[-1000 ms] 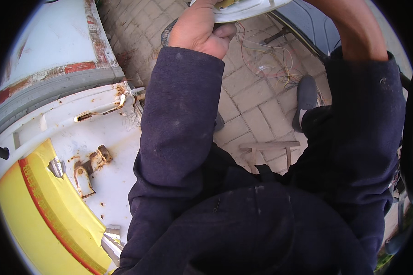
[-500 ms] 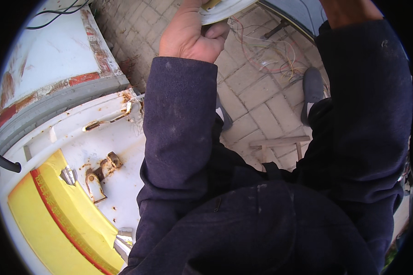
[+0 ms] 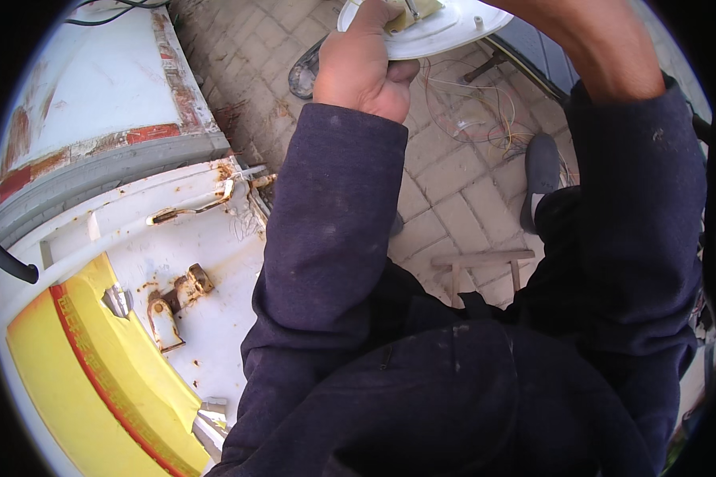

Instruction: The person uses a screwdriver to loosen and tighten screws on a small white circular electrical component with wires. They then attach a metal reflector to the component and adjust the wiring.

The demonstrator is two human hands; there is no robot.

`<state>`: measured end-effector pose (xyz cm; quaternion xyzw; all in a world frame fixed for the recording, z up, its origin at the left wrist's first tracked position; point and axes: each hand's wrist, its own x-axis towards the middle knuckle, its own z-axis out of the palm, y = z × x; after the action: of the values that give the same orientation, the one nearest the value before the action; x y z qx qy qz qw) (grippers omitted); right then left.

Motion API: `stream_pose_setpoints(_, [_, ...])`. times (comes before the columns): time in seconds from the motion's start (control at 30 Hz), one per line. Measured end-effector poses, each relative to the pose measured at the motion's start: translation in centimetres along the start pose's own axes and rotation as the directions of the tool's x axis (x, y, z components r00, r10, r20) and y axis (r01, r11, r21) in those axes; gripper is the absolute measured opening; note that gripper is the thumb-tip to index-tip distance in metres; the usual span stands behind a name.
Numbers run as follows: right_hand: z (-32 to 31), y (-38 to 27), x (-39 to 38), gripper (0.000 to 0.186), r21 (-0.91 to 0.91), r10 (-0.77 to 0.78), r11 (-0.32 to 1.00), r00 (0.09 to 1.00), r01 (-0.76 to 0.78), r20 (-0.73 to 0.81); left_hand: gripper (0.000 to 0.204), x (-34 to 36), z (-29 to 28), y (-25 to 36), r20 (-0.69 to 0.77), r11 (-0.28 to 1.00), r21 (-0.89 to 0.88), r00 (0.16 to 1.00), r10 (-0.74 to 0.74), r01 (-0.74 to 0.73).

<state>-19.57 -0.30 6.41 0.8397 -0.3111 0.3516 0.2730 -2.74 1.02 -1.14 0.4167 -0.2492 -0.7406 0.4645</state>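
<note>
The right hand is cut off by the top edge of the view: only its bare forearm (image 3: 605,56) and dark sleeve show, so whether its fingers are open or closed cannot be told. The white round plate (image 3: 437,32) is also partly cut off at the top, and the small fittings on it are hard to make out. The left hand (image 3: 362,67) grips the plate's near rim, fingers (image 3: 402,71) curled closed under the edge and thumb on top. Compared with half a second earlier, the left hand and plate sit slightly lower and nearer the middle of the view, and more of the plate shows. Below and to the right of the fingers, a tangle of thin wires (image 3: 485,111) lies on the brick paving (image 3: 445,183), with one grey shoe (image 3: 541,171) beside it. To the lower left of the fingers lies a white and yellow panel (image 3: 135,334) with two rusty hinges (image 3: 175,306).
</note>
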Motion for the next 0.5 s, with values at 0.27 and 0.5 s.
stream_pose_setpoints(0.27, [-6.1, -2.7, 3.6, 0.037, 0.299, 0.509, 0.706, 0.754, -0.642, 0.415, 0.019, -1.3, 1.4, -0.1, -0.153, 0.948, 0.151, 0.941, 0.301, -0.279])
stream_pose_setpoints(0.5, [-6.3, -2.7, 3.1, 0.036, 0.411, 0.388, 0.774, 0.873, -0.482, 0.295, 0.036, -1.4, 1.8, -0.3, -0.151, 0.913, 0.18, 0.907, 0.394, -0.367])
